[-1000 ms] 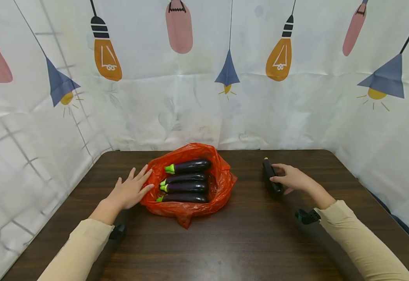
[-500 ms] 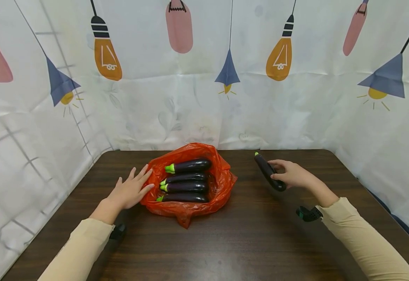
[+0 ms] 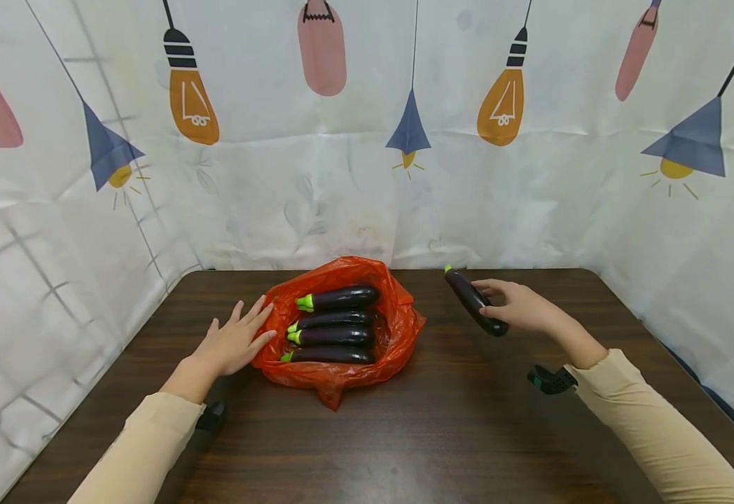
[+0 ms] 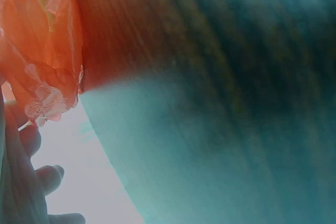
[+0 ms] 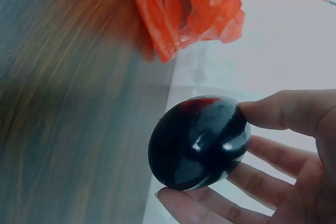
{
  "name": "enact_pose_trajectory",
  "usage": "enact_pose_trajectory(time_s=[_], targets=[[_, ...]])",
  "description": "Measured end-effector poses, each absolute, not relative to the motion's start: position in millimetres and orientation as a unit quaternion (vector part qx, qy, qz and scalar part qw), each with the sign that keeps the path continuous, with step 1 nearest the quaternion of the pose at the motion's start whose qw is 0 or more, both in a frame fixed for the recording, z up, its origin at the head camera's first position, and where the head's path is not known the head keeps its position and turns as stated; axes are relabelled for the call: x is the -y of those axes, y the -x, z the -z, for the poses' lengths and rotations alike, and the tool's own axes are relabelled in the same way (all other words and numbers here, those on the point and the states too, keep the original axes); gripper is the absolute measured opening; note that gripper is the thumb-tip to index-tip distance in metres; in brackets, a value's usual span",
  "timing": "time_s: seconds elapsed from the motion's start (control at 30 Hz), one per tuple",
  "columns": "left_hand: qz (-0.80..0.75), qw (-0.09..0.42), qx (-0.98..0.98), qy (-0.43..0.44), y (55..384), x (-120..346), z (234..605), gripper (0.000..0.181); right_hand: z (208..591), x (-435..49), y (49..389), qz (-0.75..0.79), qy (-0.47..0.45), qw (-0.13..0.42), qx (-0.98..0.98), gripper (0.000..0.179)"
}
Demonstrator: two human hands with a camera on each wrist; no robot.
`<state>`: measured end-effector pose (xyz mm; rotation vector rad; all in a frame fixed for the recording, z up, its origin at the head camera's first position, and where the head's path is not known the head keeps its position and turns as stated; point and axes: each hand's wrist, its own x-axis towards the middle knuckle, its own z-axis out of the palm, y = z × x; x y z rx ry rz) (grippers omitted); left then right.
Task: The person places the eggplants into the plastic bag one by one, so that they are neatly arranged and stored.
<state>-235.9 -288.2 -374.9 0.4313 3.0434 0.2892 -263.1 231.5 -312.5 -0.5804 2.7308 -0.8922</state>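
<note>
A dark, glossy eggplant (image 3: 473,301) is held between the thumb and fingers of my right hand (image 3: 518,306), over the right part of the table. Its green stem end points up and to the left. The right wrist view shows its rounded bottom end (image 5: 197,142) toward the camera, with the thumb on one side and fingers on the other. Left of it, a red plastic bag (image 3: 401,350) lies spread open with several eggplants (image 3: 335,336) side by side inside. My left hand (image 3: 231,341) rests with fingers spread and straight, fingertips at the bag's left rim.
The brown wooden table (image 3: 367,448) has its far edge close to a white printed curtain (image 3: 316,189). A black band (image 3: 552,380) shows at the right wrist, and another dark device (image 3: 211,416) at the left.
My right hand has raised the eggplant off the table and carried it a little left, its stem end swinging left. The left hand and the bag stay where they were.
</note>
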Motion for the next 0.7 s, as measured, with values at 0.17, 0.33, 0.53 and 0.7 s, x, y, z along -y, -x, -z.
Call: enact_pose_trajectory(time_s=[0.17,0.33,0.53,0.7], targets=[[-0.093,0.026,-0.985,-0.140,235.9,288.6,375.0,0.072,305.7,-224.2,259.9,0.287,0.218,0.087,-0.929,0.059],[-0.094,0.025,-0.986,-0.139,236.0,288.5,374.8,0.073,299.0,-216.9,258.6,0.283,0.230,0.087,-0.927,0.060],[-0.091,0.024,-0.986,-0.140,236.3,288.6,374.1,0.072,293.8,-206.6,257.9,0.295,0.245,0.092,-0.919,0.059],[-0.091,0.026,-0.986,-0.140,236.8,288.6,373.2,0.072,290.1,-194.8,255.4,0.306,0.261,0.104,-0.910,0.060]])
